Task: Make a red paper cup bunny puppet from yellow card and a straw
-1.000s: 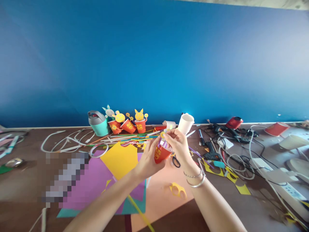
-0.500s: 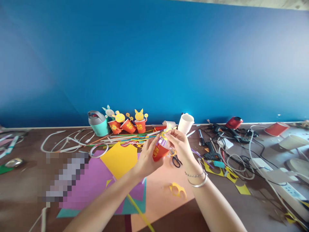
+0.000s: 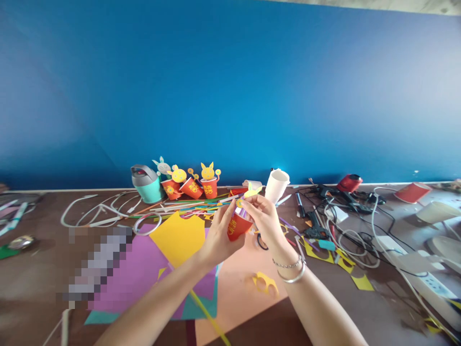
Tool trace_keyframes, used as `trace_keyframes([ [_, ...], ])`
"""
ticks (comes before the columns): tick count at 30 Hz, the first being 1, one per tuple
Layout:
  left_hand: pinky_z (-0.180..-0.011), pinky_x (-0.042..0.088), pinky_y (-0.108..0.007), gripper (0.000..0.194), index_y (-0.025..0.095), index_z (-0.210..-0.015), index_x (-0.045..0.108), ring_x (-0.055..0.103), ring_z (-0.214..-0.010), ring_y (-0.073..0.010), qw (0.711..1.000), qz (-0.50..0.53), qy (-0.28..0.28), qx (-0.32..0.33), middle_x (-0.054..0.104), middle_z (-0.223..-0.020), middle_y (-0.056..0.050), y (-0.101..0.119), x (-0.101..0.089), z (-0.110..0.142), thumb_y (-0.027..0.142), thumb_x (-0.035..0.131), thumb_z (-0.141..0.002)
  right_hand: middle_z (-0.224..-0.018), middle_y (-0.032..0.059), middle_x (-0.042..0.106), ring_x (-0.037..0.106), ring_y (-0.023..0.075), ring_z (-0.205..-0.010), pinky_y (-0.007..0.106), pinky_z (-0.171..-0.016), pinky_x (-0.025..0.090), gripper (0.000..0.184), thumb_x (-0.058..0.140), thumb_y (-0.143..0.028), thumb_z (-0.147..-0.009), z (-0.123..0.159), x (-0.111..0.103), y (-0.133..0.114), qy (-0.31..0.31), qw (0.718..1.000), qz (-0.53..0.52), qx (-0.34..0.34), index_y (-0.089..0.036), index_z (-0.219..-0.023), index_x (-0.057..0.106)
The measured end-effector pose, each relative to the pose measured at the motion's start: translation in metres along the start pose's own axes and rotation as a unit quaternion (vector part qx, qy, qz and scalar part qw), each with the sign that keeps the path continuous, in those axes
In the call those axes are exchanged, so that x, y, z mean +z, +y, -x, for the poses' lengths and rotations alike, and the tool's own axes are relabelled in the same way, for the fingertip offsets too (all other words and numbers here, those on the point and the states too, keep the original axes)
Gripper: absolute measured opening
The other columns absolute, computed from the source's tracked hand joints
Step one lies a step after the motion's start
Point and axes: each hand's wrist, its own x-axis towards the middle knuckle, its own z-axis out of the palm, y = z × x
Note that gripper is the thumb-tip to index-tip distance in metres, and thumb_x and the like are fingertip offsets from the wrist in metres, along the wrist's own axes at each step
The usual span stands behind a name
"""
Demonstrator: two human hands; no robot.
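Observation:
My left hand [image 3: 218,238] is wrapped round a small red paper cup [image 3: 237,227] with gold print, held tilted above the table. My right hand [image 3: 264,218] pinches a yellow paper cut-out [image 3: 251,193] on a straw at the cup's rim, its fingers closed. Two bracelets circle my right wrist. Below the hands lie yellow [image 3: 179,238], purple [image 3: 135,274] and peach [image 3: 239,293] paper sheets. Black-handled scissors [image 3: 261,240] lie partly hidden behind my right hand.
Finished red cups with yellow animal faces [image 3: 192,182] stand by the blue wall beside a teal bottle [image 3: 147,182] and a white cup [image 3: 276,184]. Coloured straws [image 3: 190,204] lie behind the sheets. A glue gun [image 3: 315,223], cables and a power strip [image 3: 430,283] crowd the right.
Both hands shifted slightly left and up with the cup. My right hand lifted the yellow cut-out higher above the rim, so more of it shows.

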Motion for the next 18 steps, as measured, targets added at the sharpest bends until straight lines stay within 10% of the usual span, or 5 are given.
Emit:
trace_keyframes([
  [18,-0.097,0.043,-0.044,0.088,0.029,-0.146,0.016,0.044,-0.121,-0.0271,1.0,0.009,-0.012,0.012,0.041,-0.132,-0.012,0.003,0.001,0.002,0.015,0.062,-0.072,-0.062,-0.0003,0.058,0.053,0.0119,-0.056,0.023,-0.05,0.045,0.022,0.068,-0.038,-0.073,0.001,0.003,0.013,0.053,0.997,0.031,-0.049,-0.019,-0.071,0.057],
])
